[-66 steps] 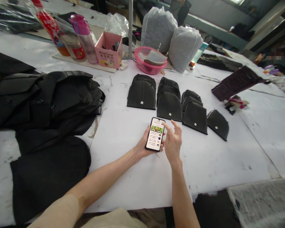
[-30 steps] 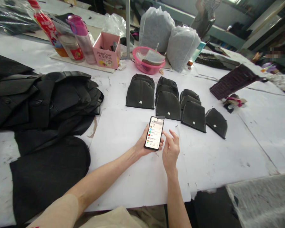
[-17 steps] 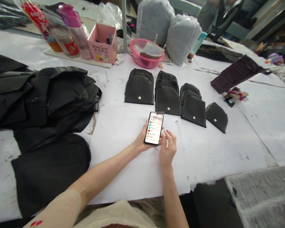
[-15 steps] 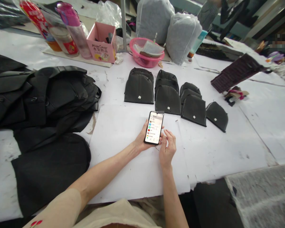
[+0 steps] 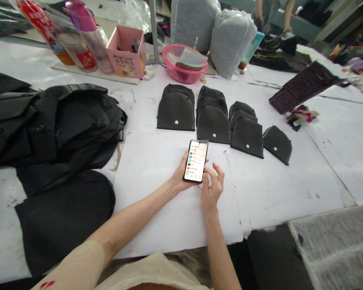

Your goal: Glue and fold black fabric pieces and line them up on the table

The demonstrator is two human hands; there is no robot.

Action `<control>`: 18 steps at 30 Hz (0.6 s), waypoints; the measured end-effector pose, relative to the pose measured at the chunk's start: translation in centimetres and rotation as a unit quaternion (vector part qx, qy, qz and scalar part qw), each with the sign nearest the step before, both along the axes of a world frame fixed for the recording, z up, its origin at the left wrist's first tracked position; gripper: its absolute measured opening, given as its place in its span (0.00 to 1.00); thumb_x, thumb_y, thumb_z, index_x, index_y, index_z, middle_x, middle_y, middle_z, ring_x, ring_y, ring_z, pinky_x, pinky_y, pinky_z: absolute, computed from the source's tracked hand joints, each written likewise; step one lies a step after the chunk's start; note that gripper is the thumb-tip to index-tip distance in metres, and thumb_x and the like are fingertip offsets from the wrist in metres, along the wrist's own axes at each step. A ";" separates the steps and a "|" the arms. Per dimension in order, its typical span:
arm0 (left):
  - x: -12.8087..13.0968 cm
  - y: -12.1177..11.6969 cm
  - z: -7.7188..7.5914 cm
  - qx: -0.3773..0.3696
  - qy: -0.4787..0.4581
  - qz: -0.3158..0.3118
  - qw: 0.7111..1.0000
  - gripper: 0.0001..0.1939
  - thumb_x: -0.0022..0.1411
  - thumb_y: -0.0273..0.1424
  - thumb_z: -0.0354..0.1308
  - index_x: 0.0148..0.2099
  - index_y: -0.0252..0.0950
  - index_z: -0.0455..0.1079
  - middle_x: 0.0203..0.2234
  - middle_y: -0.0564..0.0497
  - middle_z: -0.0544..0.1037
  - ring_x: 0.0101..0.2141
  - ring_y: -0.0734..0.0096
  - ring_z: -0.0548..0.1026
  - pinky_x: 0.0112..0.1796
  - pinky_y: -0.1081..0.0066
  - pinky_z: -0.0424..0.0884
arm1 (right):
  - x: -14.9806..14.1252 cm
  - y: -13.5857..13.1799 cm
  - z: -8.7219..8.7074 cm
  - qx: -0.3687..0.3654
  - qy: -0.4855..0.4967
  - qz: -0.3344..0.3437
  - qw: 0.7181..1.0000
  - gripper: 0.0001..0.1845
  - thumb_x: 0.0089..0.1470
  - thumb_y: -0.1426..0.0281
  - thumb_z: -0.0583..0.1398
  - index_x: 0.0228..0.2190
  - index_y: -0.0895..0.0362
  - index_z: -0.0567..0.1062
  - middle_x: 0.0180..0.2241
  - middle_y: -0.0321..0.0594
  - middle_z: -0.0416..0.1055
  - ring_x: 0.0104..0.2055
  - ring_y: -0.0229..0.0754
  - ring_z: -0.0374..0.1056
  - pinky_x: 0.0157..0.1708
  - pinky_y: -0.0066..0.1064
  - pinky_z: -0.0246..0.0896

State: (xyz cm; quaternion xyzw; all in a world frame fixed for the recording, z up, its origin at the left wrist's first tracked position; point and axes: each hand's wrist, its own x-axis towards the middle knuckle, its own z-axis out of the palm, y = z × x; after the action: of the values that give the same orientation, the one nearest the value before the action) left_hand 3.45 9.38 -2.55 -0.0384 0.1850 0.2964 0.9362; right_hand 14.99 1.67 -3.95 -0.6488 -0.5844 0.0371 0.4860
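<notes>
My left hand [image 5: 179, 175] is wrapped around a smartphone [image 5: 195, 162] and holds it above the white tabletop, screen facing up. A list with small coloured icons is lit on the screen. Beside the phone's lower right edge is my right hand [image 5: 212, 188], its fingers bent and apart, holding nothing. Its index finger reaches the phone's edge; whether it touches I cannot tell. Beyond the phone lie stacked black rounded pieces [image 5: 177, 108] with small white stickers, in several groups running to the right.
Black leather-like garments [image 5: 75, 117] are heaped at the left. Along the back stand a pink box [image 5: 127, 60], a pink bowl [image 5: 184, 74], bottles [image 5: 92, 40] and filled white bags [image 5: 232, 44]. A dark slanted holder [image 5: 305, 88] stands right. Another person's arms [image 5: 287, 18] show at the back.
The phone screen went from a page with a green banner to an icon list. My right hand dropped from the screen's top to beside its lower edge. The view shifted slightly.
</notes>
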 end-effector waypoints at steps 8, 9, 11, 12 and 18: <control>0.2 -0.1 -0.9 0.003 -0.016 0.005 1.000 0.38 0.71 0.56 0.42 0.59 0.26 0.71 0.41 0.36 0.81 0.35 0.59 0.80 0.37 0.64 0.74 | 0.0 0.0 -0.1 0.005 -0.021 0.022 1.000 0.13 0.66 0.69 0.57 0.48 0.53 0.79 0.57 0.51 0.67 0.59 0.50 0.66 0.48 0.42 0.71; 0.2 -0.1 -0.9 0.005 -0.014 0.008 1.000 0.38 0.71 0.55 0.42 0.59 0.26 0.71 0.41 0.36 0.81 0.36 0.59 0.80 0.37 0.64 0.74 | 0.0 0.0 -0.1 0.005 -0.021 0.024 0.999 0.13 0.66 0.69 0.57 0.48 0.53 0.79 0.57 0.51 0.67 0.59 0.50 0.66 0.48 0.42 0.71; 0.2 -0.1 -0.7 0.005 -0.012 0.012 1.000 0.38 0.71 0.55 0.42 0.59 0.26 0.71 0.42 0.36 0.81 0.36 0.59 0.80 0.38 0.64 0.75 | 0.0 -0.1 0.1 0.004 -0.022 0.026 0.999 0.13 0.66 0.70 0.57 0.48 0.53 0.79 0.56 0.51 0.67 0.59 0.49 0.66 0.49 0.42 0.71; 0.2 -0.1 -0.6 0.003 -0.012 0.013 1.000 0.38 0.71 0.55 0.42 0.58 0.26 0.71 0.42 0.36 0.81 0.36 0.59 0.80 0.39 0.64 0.75 | 0.0 -0.2 0.3 0.001 -0.023 0.027 0.999 0.13 0.66 0.70 0.57 0.48 0.53 0.78 0.56 0.51 0.67 0.59 0.49 0.65 0.49 0.42 0.71; 0.2 -0.1 -0.5 0.018 -0.010 0.021 1.000 0.37 0.72 0.54 0.40 0.56 0.26 0.73 0.41 0.36 0.81 0.34 0.59 0.80 0.35 0.63 0.76 | 1.0 0.0 2.2 -0.015 -0.044 0.062 0.997 0.13 0.66 0.69 0.57 0.49 0.52 0.78 0.58 0.50 0.65 0.60 0.51 0.64 0.51 0.46 0.70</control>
State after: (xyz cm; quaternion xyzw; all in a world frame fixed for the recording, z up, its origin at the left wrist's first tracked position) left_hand 3.64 9.28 -3.08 -0.0283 0.1692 0.3189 0.9321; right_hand 15.94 1.64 -1.74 -0.6194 -0.6438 0.0475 0.4467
